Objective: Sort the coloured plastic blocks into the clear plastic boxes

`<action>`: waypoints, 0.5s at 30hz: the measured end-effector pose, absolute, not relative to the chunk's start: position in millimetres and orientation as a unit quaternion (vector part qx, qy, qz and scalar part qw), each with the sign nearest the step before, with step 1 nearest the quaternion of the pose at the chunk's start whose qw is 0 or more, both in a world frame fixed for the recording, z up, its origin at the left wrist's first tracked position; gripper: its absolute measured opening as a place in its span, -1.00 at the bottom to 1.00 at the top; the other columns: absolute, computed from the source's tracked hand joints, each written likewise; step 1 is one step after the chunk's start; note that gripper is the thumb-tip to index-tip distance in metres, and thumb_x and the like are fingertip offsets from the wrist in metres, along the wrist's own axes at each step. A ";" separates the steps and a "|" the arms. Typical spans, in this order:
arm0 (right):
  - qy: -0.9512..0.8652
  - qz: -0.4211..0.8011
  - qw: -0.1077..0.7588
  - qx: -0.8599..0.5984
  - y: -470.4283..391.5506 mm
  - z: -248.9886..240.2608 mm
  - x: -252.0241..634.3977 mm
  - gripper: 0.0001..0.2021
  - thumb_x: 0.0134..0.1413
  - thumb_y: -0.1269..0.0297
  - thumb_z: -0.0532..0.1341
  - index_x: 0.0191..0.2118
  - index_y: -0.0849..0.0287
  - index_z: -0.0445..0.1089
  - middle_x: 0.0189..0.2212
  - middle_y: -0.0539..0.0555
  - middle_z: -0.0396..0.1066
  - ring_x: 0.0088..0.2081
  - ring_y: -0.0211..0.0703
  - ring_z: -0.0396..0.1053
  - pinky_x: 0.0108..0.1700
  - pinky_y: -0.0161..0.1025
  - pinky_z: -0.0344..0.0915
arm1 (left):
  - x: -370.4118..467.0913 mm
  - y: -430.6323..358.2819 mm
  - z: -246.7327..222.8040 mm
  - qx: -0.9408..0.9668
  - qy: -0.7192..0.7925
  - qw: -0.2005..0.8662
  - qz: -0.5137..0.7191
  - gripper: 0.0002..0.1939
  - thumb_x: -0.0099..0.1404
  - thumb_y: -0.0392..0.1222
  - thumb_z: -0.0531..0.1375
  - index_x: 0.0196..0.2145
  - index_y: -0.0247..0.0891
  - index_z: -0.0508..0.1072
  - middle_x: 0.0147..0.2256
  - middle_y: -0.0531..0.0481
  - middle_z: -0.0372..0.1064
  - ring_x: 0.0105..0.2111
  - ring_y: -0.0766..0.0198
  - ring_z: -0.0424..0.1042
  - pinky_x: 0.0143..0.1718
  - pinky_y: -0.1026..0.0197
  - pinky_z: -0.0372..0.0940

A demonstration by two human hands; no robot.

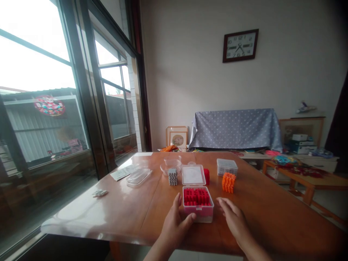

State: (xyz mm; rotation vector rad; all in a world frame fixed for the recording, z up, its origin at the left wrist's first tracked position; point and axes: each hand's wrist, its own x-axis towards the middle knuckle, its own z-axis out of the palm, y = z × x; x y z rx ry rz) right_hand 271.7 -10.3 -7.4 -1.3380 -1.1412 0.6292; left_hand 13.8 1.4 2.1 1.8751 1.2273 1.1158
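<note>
A clear plastic box stands near the table's front edge with its lid tipped open behind it. Red interlocking pieces fill the box. My left hand is at the box's left side, thumb by its front corner and fingers apart. To the right of the box, a small gap away, is my right hand, fingers stretched out and holding nothing. Behind the box are a grey stack of pieces, a red stack partly hidden by the lid, and an orange stack.
On the wooden table are a closed clear box, a round clear bowl, a clear lid, a paper sheet and a small packet. A low bench stands to the right.
</note>
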 end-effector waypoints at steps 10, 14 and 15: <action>-0.397 0.359 0.655 -0.533 48.8 39.4 261.1 -0.42 0.05 -0.24 0.19 0.00 0.10 0.48 -0.02 0.17 0.54 0.04 0.09 0.45 -0.08 -0.09 0.40 | 18.7 1.4 9.8 0.737 0.494 0.281 0.366 -0.13 0.33 0.22 0.13 0.42 -0.18 -0.11 0.30 -0.19 0.17 0.25 0.03 0.27 0.24 0.03 0.17; -0.395 0.375 0.646 -0.535 78.3 46.8 261.2 -0.39 0.05 -0.27 0.18 0.02 0.13 0.46 -0.02 0.21 0.53 0.02 0.07 0.46 -0.08 -0.07 0.40 | 19.1 -1.8 16.3 0.744 0.486 0.273 0.368 -0.20 0.36 0.20 0.09 0.41 -0.14 -0.05 0.32 -0.14 0.15 0.28 0.06 0.23 0.26 0.06 0.14; -0.395 0.382 0.641 -0.536 84.4 47.2 260.5 -0.38 0.04 -0.27 0.18 0.01 0.15 0.46 -0.02 0.22 0.53 0.01 0.07 0.47 -0.09 -0.07 0.40 | 19.1 -2.8 18.4 0.748 0.480 0.272 0.370 -0.22 0.37 0.20 0.08 0.41 -0.12 -0.03 0.32 -0.12 0.15 0.28 0.07 0.22 0.27 0.06 0.14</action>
